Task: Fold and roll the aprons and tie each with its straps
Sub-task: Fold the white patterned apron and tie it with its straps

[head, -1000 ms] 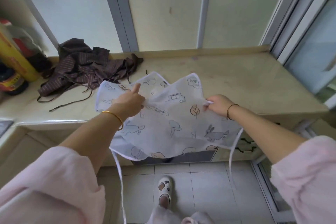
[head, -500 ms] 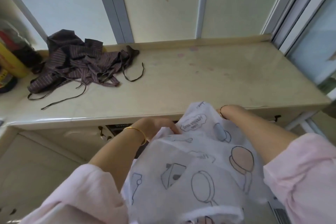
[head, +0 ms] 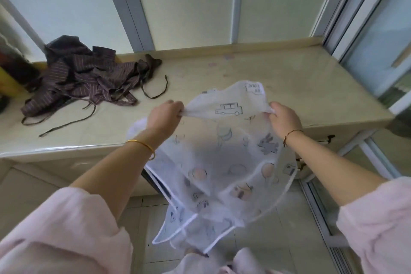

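— Fingers [head: 177, 108], what are they doing?
— Curled on both the left hand [head: 164, 118] and the right hand [head: 283, 118]; each pinches an upper edge of the white apron [head: 222, 162], pulled taut between them.
— Where is it?
— Held over the tabletop [head: 289, 78] front edge, hanging toward the floor [head: 151, 218]. It's sheer, white-piped, with car and rabbit prints.
— Anything else?
— A dark striped apron [head: 84, 73] lies crumpled on the tabletop's left, straps trailing. Bottles [head: 9, 78] at far left; contents too blurred.

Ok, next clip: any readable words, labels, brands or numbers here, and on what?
white apron, cloud-shaped print near its top edge: has lettering, too blurred to read.
containers at the far left edge: blurred, no label legible.
Nothing else shows text.
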Tool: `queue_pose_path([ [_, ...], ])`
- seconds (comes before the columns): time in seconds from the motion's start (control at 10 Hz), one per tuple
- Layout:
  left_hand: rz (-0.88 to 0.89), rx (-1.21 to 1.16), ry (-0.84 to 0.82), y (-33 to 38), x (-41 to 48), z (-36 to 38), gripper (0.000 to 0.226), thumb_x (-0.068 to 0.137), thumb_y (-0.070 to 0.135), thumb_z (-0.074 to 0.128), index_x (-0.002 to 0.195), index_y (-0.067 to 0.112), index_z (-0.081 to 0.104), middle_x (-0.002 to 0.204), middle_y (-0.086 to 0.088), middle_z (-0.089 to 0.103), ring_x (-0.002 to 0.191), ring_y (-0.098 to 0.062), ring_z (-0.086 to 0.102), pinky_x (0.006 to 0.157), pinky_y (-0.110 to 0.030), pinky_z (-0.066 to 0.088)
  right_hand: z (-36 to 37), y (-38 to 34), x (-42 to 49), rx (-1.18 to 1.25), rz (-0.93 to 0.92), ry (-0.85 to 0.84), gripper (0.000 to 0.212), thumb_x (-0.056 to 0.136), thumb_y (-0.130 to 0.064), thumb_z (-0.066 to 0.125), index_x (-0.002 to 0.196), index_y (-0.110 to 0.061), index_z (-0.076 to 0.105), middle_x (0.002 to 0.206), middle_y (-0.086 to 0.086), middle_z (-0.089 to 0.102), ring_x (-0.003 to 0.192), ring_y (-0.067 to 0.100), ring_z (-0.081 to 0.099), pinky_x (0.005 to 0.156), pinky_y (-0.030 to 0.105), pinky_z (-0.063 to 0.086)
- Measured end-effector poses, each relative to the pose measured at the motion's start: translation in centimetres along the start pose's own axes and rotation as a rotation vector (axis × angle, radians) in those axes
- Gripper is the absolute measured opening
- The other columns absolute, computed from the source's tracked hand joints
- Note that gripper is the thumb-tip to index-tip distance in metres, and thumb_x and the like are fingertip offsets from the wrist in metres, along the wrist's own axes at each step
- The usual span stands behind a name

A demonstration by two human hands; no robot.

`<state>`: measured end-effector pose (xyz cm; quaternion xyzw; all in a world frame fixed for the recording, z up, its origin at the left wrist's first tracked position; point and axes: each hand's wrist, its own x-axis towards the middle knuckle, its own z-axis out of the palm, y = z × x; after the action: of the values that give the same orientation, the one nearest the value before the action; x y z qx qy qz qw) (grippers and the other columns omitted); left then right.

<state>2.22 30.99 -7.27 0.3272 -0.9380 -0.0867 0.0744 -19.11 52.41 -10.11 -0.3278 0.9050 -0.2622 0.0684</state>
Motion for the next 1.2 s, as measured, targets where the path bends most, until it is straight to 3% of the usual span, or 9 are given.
queue_pose_path([
  [0.1,0.147,0.073,0.259,-0.5,0.2,-0.9,0.019,0.078,-0.004,0.053,0.094,0.005,0.061,0.098,-0.016,0.057,0.084,-0.036,0.054,0.069,-0.034,0.03,-0.4,-1.0,-0.2,0.068,-0.046,0.25,0.024,0.09,0.001,0.037,0.091,-0.011,0.058,0.083,0.009,0.058,0.076,0.028,0.052,0.058,0.033,0.037],
  [0.2,0.065,0.001,0.031,-0.5,-1.4,-1.2,0.02,0.084,0.0,0.053,0.099,0.005,0.064,0.098,-0.015,0.061,0.084,-0.031,0.057,0.069,-0.034,0.041,0.9,-0.2,-1.3,-0.032,-0.037,0.198,0.029,0.09,0.0,0.039,0.105,-0.005,0.064,0.088,0.009,0.06,0.081,0.028,0.057,0.064,0.033,0.042],
  [0.3,-0.052,0.412,-1.185,1.2,-4.8,-0.9,0.035,0.089,0.022,0.061,0.12,0.006,0.06,0.106,-0.009,0.058,0.091,-0.019,0.057,0.078,-0.023,0.044,2.5,0.9,-4.4,-0.322,0.163,-1.226,0.017,0.095,-0.008,0.049,0.102,-0.007,0.066,0.08,0.004,0.063,0.073,0.017,0.062,0.075,0.034,0.052],
  [0.4,0.0,0.584,-1.313,0.1,-3.7,0.4,0.021,0.088,0.021,0.063,0.108,0.015,0.064,0.096,-0.007,0.062,0.081,-0.015,0.059,0.07,-0.014,0.048,3.5,1.5,-2.9,-0.426,0.11,-1.205,0.014,0.088,-0.002,0.055,0.091,-0.008,0.067,0.089,0.011,0.064,0.079,0.024,0.061,0.065,0.026,0.054],
  [0.6,-0.155,0.093,-0.088,-2.3,-0.2,0.1,0.008,0.088,0.01,0.05,0.094,0.009,0.055,0.093,-0.013,0.06,0.082,-0.032,0.057,0.063,-0.033,0.04,1.8,0.3,0.6,-0.013,0.098,0.017,0.022,0.09,-0.002,0.045,0.095,-0.005,0.066,0.085,0.015,0.06,0.085,0.03,0.055,0.067,0.03,0.038],
  [0.7,-0.123,0.346,-0.899,-0.5,-2.1,-1.4,0.032,0.091,0.025,0.059,0.117,0.006,0.061,0.112,-0.01,0.06,0.093,-0.024,0.054,0.078,-0.034,0.045,1.3,0.4,-2.5,-0.183,0.186,-1.001,0.019,0.093,-0.004,0.051,0.104,-0.002,0.067,0.067,0.002,0.066,0.073,0.021,0.062,0.068,0.031,0.05],
  [0.8,-0.233,0.691,-1.361,-0.8,-3.0,-1.5,0.053,0.09,0.042,0.059,0.129,0.006,0.056,0.118,-0.01,0.055,0.102,-0.024,0.053,0.088,-0.03,0.042,1.1,1.0,-2.9,-0.092,0.274,-1.477,0.02,0.092,0.0,0.051,0.092,-0.011,0.067,0.073,0.002,0.068,0.062,0.011,0.065,0.059,0.022,0.054],
  [1.0,-0.372,0.661,-1.009,-5.1,0.3,-4.3,0.051,0.082,0.041,0.068,0.118,0.006,0.062,0.114,-0.008,0.066,0.092,-0.023,0.062,0.087,-0.033,0.05,0.3,-1.7,1.0,0.274,0.146,-0.918,0.022,0.088,0.004,0.046,0.086,-0.013,0.06,0.07,0.006,0.052,0.052,0.014,0.044,0.045,0.025,0.038],
  [1.2,-0.452,0.59,-0.693,-8.2,4.0,-7.6,0.048,0.074,0.04,0.076,0.106,0.007,0.065,0.109,-0.008,0.065,0.099,-0.025,0.062,0.091,-0.036,0.05,-2.3,-6.6,3.9,0.715,0.169,-0.912,0.016,0.092,-0.011,0.054,0.077,-0.013,0.05,0.049,-0.004,0.048,0.034,0.007,0.035,0.031,0.016,0.022],
])
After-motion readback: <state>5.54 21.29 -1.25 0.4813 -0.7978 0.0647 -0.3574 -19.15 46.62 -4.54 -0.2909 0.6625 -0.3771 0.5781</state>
